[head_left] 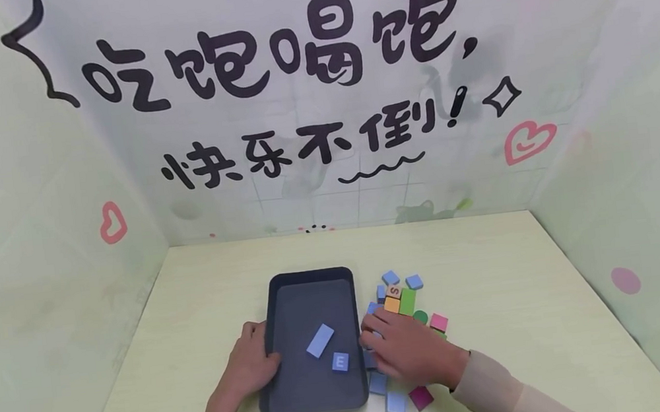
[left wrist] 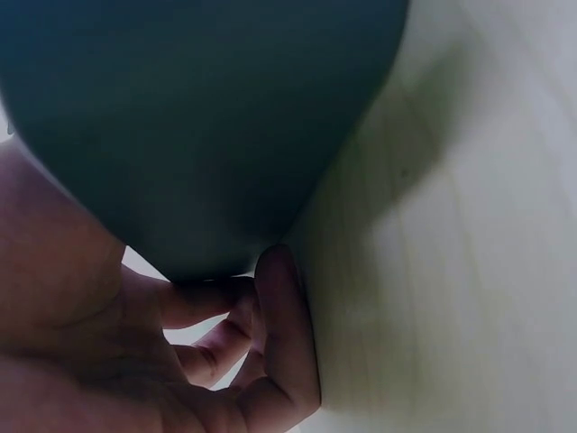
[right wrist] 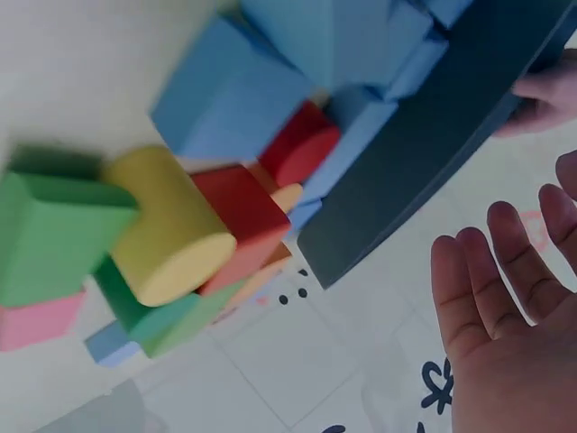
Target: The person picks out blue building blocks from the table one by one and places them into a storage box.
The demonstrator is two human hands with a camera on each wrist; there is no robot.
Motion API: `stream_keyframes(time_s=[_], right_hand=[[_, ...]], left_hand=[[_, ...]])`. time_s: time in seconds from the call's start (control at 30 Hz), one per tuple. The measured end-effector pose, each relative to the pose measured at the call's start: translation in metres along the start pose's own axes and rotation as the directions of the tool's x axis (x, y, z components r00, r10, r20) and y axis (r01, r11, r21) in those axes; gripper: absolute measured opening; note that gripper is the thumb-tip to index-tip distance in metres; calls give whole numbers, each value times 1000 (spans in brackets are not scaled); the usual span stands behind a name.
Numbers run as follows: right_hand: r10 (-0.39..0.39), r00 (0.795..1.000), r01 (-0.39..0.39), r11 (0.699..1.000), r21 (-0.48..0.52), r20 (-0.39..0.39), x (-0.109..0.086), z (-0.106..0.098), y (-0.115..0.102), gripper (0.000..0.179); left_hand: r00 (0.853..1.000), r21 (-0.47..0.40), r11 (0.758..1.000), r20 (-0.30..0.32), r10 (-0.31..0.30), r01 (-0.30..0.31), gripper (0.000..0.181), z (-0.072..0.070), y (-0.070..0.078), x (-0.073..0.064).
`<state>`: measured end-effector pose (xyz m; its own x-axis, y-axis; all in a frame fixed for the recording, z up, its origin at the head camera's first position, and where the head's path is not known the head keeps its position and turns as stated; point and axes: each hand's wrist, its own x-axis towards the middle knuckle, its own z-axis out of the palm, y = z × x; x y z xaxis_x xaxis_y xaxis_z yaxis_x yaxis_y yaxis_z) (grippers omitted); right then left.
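Dark grey tray, lying flat on a pale wooden table, taken as the clock's centre. At 9 o'clock the left hand grips its side wall, thumb over the rim and the other fingers outside; the left wrist view shows these fingers curled against the tray's outer face. Inside the tray, a long blue block lies aslant near the middle, and a blue letter block marked E sits at 4 o'clock, apart from it. At 3 o'clock the right hand is just beside the rim, over loose blocks; in the right wrist view its fingers are extended, with gaps between some, and hold nothing. Whether its fingertips touch the rim cannot be told. Outside, at 2 o'clock, an S block adjoins an orange block and a green block. A pink block lies toward 3 o'clock, a magenta block at 4. The right wrist view adds a yellow cylinder beside a red block. Beyond, at 12 o'clock, stands a wall with black lettering.
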<state>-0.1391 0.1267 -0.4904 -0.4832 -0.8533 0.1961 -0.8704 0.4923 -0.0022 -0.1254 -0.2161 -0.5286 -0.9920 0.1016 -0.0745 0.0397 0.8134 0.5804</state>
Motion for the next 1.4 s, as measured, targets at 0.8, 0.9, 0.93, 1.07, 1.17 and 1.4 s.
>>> stream_keyframes(time_s=[0.8, 0.9, 0.93, 1.07, 1.17, 1.4], right_hand=[[-55, 971, 7, 979, 202, 232, -50, 15, -27, 28], [-64, 962, 11, 981, 196, 266, -51, 16, -29, 30], [-66, 959, 13, 982, 190, 275, -51, 18, -29, 30], [-72, 954, 24, 985, 168, 290, -51, 21, -31, 31], [-73, 958, 29, 987, 160, 279, -52, 24, -31, 30], [-63, 959, 20, 988, 154, 275, -54, 25, -32, 30]], left_hand=[[1000, 15, 1000, 2, -7, 7, 65, 1, 1, 0], [1000, 15, 1000, -1, -3, 3, 65, 1, 1, 1], [1000, 15, 1000, -2, -2, 2, 65, 0, 1, 1], [1000, 13, 1000, 6, -11, 11, 66, 0, 2, 1], [1000, 14, 1000, 11, -16, 16, 67, 0, 2, 1], [1000, 8, 1000, 14, -18, 18, 68, -1, 4, 1]])
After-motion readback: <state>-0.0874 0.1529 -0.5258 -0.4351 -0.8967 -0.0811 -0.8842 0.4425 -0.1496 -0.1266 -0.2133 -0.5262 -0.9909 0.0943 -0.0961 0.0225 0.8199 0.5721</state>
